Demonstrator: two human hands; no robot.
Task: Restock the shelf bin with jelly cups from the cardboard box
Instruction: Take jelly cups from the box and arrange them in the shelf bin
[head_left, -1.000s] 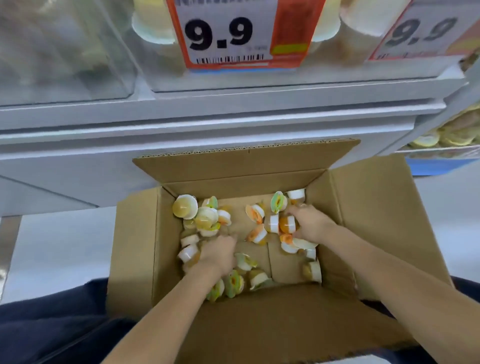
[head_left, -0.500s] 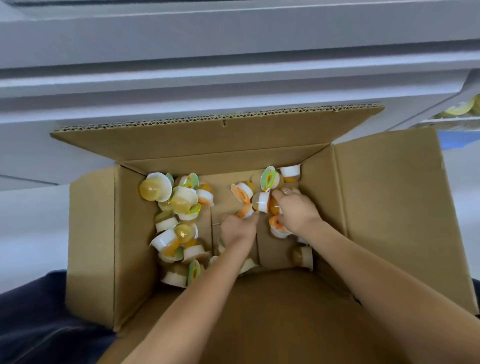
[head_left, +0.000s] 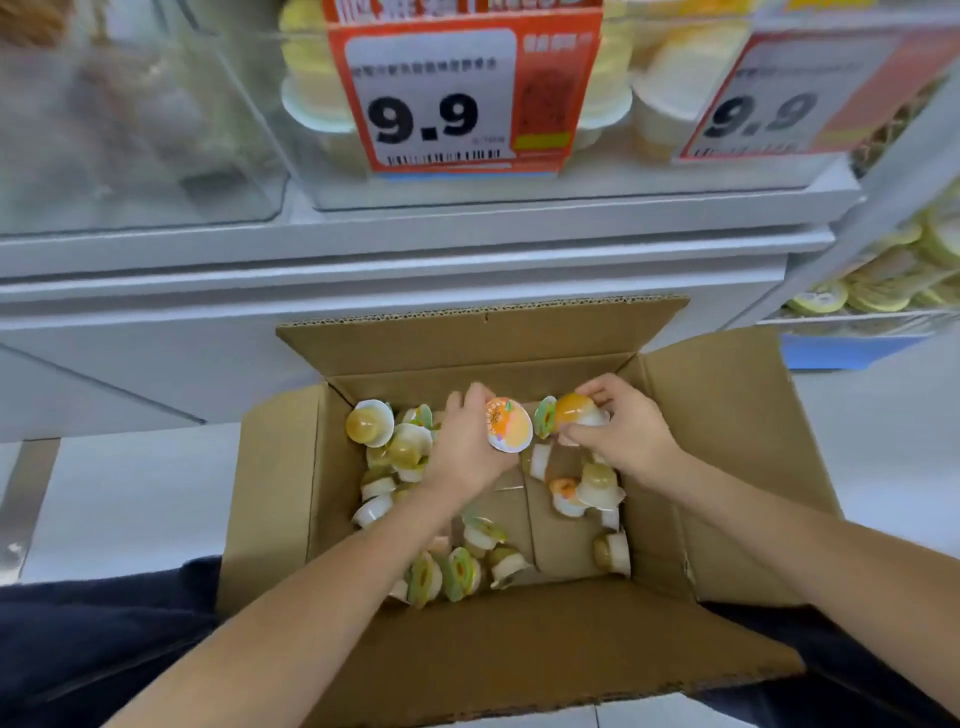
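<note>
An open cardboard box (head_left: 270, 493) rests on my lap, with several loose jelly cups (head_left: 387, 439) scattered on its bottom. My left hand (head_left: 467, 447) is raised above the box floor and grips an orange jelly cup (head_left: 509, 423), lid facing me. My right hand (head_left: 623, 431) holds a few cups bunched together, an orange jelly cup (head_left: 574, 408) and a green-lidded cup (head_left: 544, 415) among them. Above, a clear shelf bin (head_left: 597, 176) holds pale yellow cups behind a red 9.9 price tag (head_left: 452, 98).
A white shelf ledge (head_left: 395, 249) runs between the box and the bins. An empty-looking clear bin (head_left: 135, 156) sits at upper left. Another 9.9 tag (head_left: 769, 98) hangs at right. Lower right, a side shelf (head_left: 883, 280) carries yellow-lidded cups.
Both hands have risen from the box bottom with jelly cups in them. My view has tilted back up, bringing the shelf bins and price tags into sight.
</note>
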